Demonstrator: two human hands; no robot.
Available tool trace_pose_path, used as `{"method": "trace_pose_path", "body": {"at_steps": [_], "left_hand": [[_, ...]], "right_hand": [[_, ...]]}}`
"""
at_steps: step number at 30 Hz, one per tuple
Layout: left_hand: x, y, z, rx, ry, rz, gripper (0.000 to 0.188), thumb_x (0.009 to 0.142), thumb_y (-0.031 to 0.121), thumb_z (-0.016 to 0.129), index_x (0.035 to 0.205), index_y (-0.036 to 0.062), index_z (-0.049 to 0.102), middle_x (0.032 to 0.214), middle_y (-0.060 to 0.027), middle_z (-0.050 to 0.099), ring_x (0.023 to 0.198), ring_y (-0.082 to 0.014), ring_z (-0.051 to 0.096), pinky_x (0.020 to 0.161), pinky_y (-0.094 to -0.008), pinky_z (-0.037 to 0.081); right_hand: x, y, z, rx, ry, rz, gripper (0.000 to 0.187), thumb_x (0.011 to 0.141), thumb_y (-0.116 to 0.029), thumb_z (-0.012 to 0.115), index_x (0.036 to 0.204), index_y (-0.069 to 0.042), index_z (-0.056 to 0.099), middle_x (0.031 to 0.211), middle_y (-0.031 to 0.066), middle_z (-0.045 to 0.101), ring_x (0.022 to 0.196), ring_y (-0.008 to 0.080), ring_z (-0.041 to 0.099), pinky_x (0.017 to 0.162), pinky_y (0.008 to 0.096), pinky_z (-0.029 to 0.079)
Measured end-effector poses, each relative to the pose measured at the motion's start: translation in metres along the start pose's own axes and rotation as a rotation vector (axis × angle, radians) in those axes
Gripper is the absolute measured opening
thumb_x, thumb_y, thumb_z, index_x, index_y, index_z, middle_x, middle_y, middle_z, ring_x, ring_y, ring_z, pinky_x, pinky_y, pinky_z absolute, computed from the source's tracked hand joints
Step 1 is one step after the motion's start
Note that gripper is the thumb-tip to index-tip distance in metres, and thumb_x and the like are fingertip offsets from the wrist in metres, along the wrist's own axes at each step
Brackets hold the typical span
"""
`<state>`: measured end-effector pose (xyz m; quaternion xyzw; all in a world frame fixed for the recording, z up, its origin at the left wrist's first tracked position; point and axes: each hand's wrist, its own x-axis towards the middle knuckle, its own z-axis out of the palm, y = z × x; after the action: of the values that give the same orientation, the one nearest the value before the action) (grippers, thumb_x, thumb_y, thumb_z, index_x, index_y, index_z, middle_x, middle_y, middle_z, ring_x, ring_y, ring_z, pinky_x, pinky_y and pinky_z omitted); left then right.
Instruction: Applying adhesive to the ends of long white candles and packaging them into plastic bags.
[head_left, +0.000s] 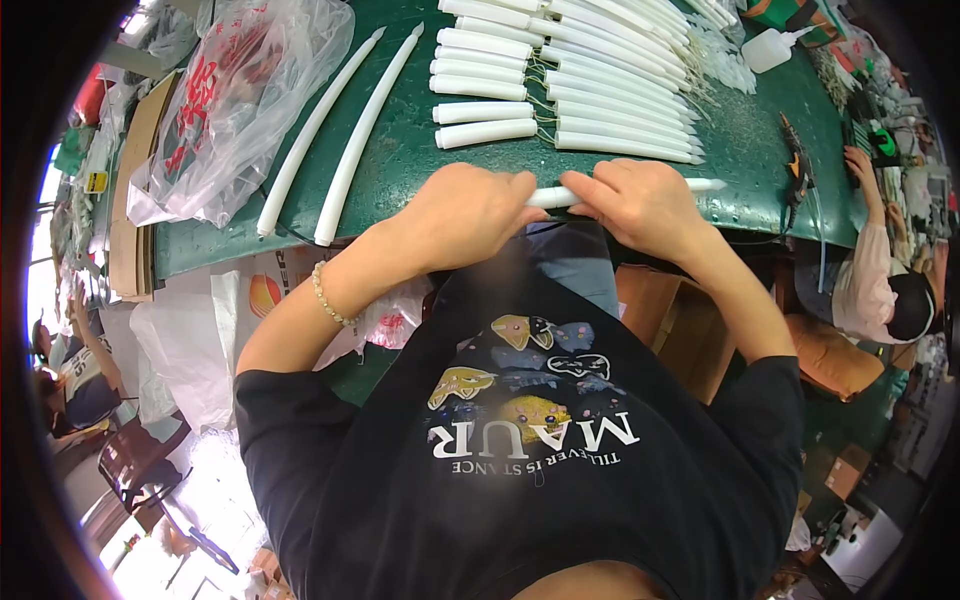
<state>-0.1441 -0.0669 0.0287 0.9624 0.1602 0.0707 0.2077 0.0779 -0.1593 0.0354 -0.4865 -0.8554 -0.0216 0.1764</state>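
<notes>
Close to my body at the table's near edge, both hands grip a white taper candle (554, 196). My left hand (465, 208) is closed round its thick end. My right hand (645, 205) is wrapped about the long part, whose pointed tip sticks out to the right. The two hands nearly meet at a joint in the candle. Just beyond lie rows of white candles in two pieces: short tubes (487, 131) on the left, joined by thin wires to long tapered pieces (625, 140). Two long, whole candles (365, 140) lie to the left.
The green table (400, 180) carries a clear plastic bag (250, 90) at left, and a white squeeze bottle (768, 50) at the back right. A dark tool with orange parts (797, 165) rests near the right edge. A cardboard box (670, 320) stands below. A co-worker (875, 270) sits at right.
</notes>
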Motion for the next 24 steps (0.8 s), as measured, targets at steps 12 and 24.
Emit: {"method": "trace_pose_path", "body": {"at_steps": [12, 24], "left_hand": [[0.004, -0.002, 0.002, -0.027, 0.015, 0.042, 0.027, 0.092, 0.028, 0.057, 0.083, 0.0041, 0.049, 0.062, -0.0151, 0.057, 0.059, -0.0372, 0.058, 0.053, -0.0457, 0.043], [-0.024, 0.013, -0.001, 0.005, 0.288, -0.046, 0.022, 0.086, 0.025, 0.063, 0.088, 0.0064, 0.053, 0.071, -0.0088, 0.057, 0.063, -0.0291, 0.060, 0.054, -0.0384, 0.047]], "right_hand": [[0.007, 0.006, 0.003, 0.120, -0.136, -0.038, 0.028, 0.079, -0.022, 0.069, 0.101, -0.007, 0.061, 0.067, 0.0056, 0.054, 0.060, 0.0264, 0.058, 0.051, 0.0379, 0.044], [0.012, -0.008, 0.006, -0.007, 0.214, -0.065, 0.036, 0.072, -0.019, 0.073, 0.105, -0.008, 0.064, 0.074, 0.0032, 0.054, 0.063, 0.0228, 0.056, 0.053, 0.0341, 0.045]]}}
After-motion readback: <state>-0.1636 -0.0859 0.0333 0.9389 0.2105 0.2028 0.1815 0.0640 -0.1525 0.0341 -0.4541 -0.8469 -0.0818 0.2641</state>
